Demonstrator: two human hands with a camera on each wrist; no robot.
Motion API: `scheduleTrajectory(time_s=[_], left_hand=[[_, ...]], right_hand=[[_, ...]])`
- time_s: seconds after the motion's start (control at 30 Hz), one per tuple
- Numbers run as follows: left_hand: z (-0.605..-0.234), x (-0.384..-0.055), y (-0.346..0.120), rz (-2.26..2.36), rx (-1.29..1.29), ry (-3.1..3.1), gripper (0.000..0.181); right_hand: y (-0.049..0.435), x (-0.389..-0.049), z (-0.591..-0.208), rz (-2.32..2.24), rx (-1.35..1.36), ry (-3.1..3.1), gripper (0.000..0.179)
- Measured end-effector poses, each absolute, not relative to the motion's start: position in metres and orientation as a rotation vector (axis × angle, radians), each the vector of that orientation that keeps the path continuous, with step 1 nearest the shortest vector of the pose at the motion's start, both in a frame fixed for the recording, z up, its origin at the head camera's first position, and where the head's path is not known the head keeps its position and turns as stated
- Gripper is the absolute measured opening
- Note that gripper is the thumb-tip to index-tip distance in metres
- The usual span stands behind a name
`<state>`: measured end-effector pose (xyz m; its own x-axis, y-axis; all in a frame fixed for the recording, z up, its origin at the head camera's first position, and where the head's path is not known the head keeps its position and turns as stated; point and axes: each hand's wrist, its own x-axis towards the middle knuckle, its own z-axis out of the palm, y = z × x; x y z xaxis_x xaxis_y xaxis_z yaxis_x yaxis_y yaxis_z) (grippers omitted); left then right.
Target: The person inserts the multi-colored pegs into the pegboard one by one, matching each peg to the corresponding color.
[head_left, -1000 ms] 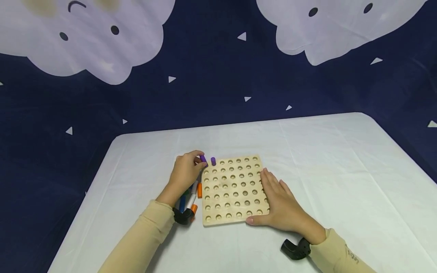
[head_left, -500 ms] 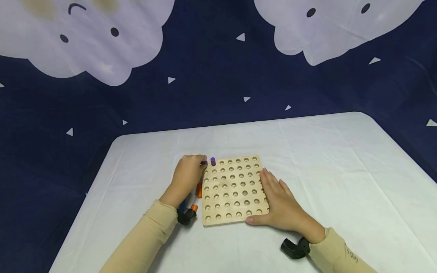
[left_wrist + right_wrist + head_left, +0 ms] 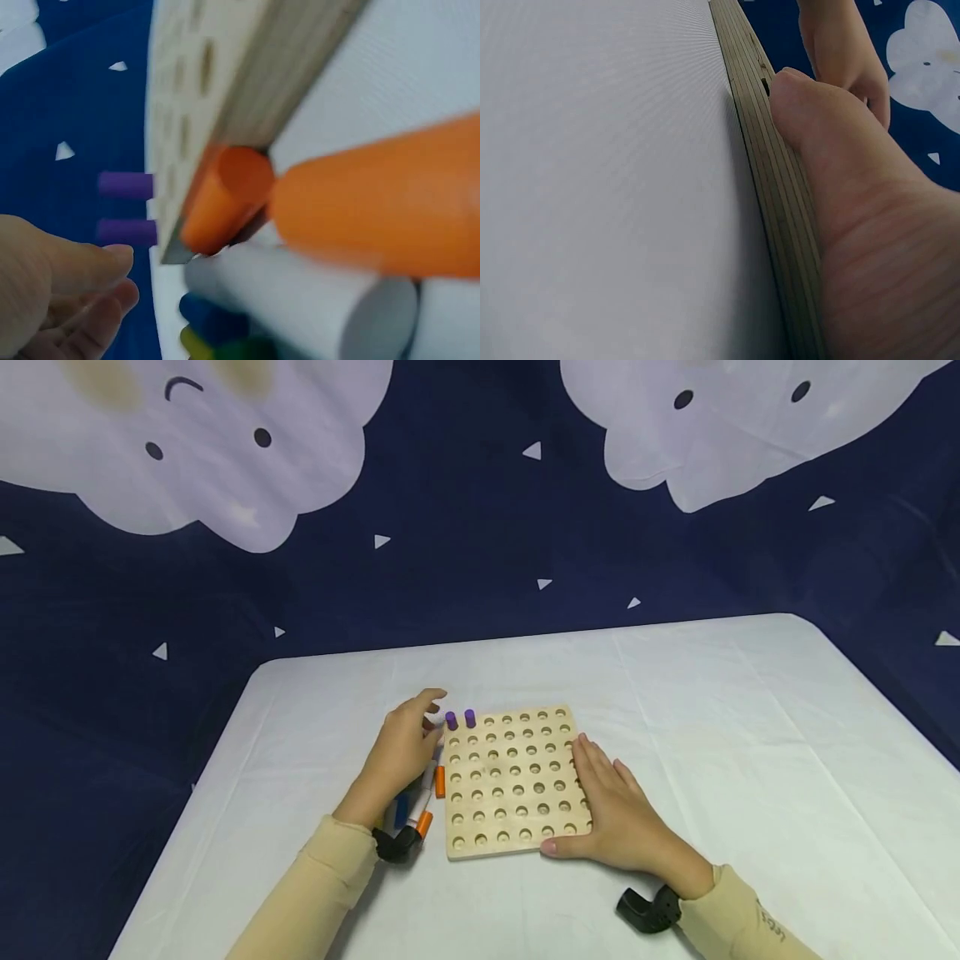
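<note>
A square wooden pegboard (image 3: 504, 783) with rows of round holes lies on the table. Two purple pegs stand upright in its far row, one in the far left corner (image 3: 452, 721) and one just right of it (image 3: 470, 718). Beside the corner peg hovers my left hand (image 3: 401, 743), fingers parted and holding nothing; in the left wrist view its fingertips (image 3: 112, 259) are close to the purple pegs (image 3: 126, 231). My right hand (image 3: 618, 806) rests along the board's near right corner, thumb on the front edge; the right wrist view shows the thumb (image 3: 810, 112) against the board's layered side (image 3: 769, 202).
Left of the board lie loose pegs, partly under my left arm: orange ones (image 3: 440, 782) (image 3: 424, 824), white ones (image 3: 315, 300) and a blue one (image 3: 402, 810). Yellow and green pegs show in the left wrist view. A dark cloud-patterned cloth (image 3: 465, 527) hangs behind the white table (image 3: 697, 710).
My left hand has put a purple peg upright into the far left corner hole, let go of it and drawn back slightly left. The right hand stays on the board.
</note>
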<state>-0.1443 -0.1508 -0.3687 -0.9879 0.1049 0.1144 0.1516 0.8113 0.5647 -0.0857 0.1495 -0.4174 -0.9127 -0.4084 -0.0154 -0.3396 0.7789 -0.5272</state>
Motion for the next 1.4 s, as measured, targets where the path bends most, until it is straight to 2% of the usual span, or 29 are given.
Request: scheduleTrajectory(time_s=[0.23,0.43,1.4], left_hand=[[-0.365,-0.129,-0.183,-1.003,0.057,-2.871,0.045],[-0.376,-0.123,-0.199,-0.986,0.198,-3.014,0.039],[-0.391,-0.109,-0.205,-1.087,0.175,-3.021,0.029]], right_hand=[[0.152,-0.084,-0.418,-0.796,-0.579,2.852,0.142],[0.156,-0.083,-0.418,-0.800,-0.553,2.858,0.143],[0.150,-0.084,-0.417,-0.784,-0.595,2.853,0.141]])
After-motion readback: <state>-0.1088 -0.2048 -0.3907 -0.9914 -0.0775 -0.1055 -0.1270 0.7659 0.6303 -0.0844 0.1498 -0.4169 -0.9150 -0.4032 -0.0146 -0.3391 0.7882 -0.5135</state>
